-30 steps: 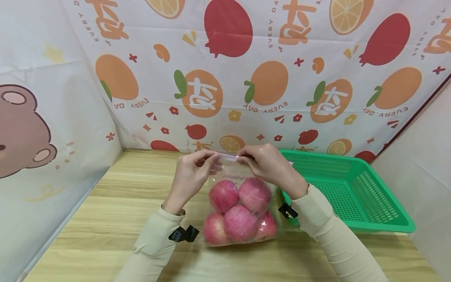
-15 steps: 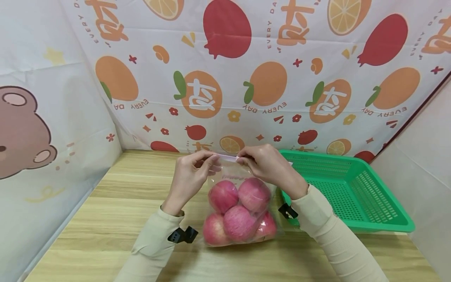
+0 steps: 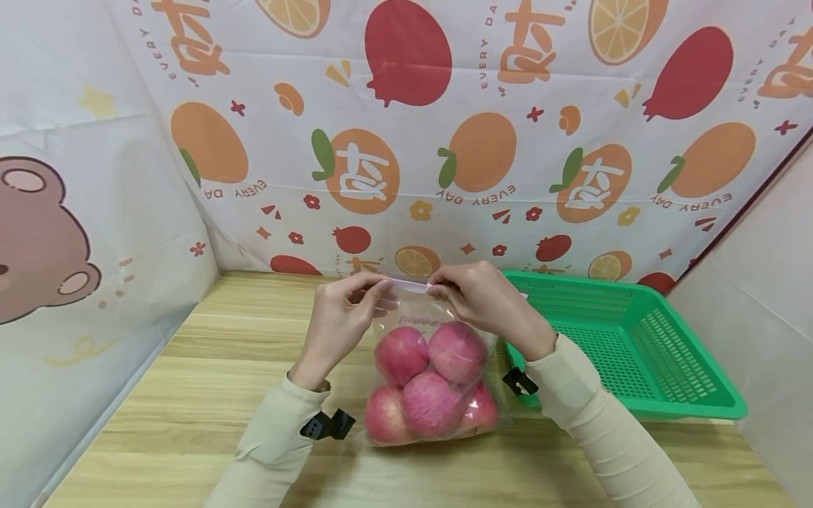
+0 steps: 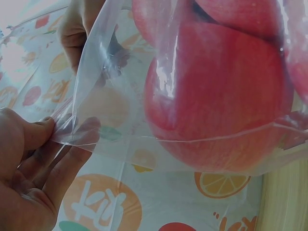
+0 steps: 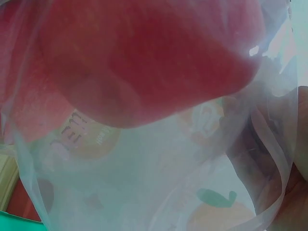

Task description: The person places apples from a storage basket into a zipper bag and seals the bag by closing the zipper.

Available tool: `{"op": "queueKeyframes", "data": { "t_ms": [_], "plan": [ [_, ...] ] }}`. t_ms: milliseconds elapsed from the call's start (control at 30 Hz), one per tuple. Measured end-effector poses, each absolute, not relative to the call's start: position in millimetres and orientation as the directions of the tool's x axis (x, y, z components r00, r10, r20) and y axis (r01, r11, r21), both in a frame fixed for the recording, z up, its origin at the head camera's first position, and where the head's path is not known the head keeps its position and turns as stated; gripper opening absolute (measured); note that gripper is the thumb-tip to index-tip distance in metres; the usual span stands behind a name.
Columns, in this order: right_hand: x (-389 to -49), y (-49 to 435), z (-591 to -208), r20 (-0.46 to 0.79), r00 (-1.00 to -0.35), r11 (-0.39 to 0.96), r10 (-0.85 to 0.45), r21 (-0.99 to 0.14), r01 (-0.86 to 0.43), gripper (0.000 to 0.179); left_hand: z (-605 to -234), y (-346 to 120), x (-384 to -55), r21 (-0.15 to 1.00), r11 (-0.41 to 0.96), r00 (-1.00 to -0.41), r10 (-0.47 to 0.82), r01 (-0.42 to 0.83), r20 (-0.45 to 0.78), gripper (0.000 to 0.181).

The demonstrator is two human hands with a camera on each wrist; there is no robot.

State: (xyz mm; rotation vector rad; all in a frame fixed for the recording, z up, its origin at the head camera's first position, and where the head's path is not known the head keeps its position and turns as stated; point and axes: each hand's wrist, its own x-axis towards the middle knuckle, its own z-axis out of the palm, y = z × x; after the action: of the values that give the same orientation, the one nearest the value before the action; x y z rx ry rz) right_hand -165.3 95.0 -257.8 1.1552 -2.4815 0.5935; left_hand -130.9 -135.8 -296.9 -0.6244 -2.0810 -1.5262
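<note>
A clear zip bag [image 3: 416, 307] with several red apples [image 3: 434, 403] in it stands on the table between my hands. My left hand [image 3: 343, 317] pinches the left end of its top strip between thumb and fingers. Close to the right end of that strip, my right hand [image 3: 485, 300] pinches the edge. Seen from the left wrist, the thumb and fingers of the left hand [image 4: 36, 168] hold the bag's corner beside a large apple [image 4: 216, 96]. In the right wrist view the clear plastic [image 5: 144, 178] spreads across most of the picture, with an apple [image 5: 159, 62] behind it.
To the right stands a green plastic basket [image 3: 705, 402] with slotted sides, its left end partly behind my right arm. The wood-grain table [image 3: 209, 395] runs back to a fruit-print cloth [image 3: 419, 169]. A pale cloth with a bear print [image 3: 38, 240] hangs on the left.
Both hands keep their pinch on the bag's top strip. The whole scene sits very slightly lower and farther left in the head view; otherwise the bag, apples and basket look unchanged.
</note>
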Motion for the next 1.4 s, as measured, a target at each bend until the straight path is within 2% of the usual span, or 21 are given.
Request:
{"op": "queueKeyframes", "data": {
  "t_ms": [1400],
  "plan": [
    [-177,106,-264,0.471,-0.598,0.565,-0.648,-0.229,-0.793,0.005,-297,-136,-137,0.739,0.295,-0.785,0.075,0.606,0.615,0.009]
  ]
}}
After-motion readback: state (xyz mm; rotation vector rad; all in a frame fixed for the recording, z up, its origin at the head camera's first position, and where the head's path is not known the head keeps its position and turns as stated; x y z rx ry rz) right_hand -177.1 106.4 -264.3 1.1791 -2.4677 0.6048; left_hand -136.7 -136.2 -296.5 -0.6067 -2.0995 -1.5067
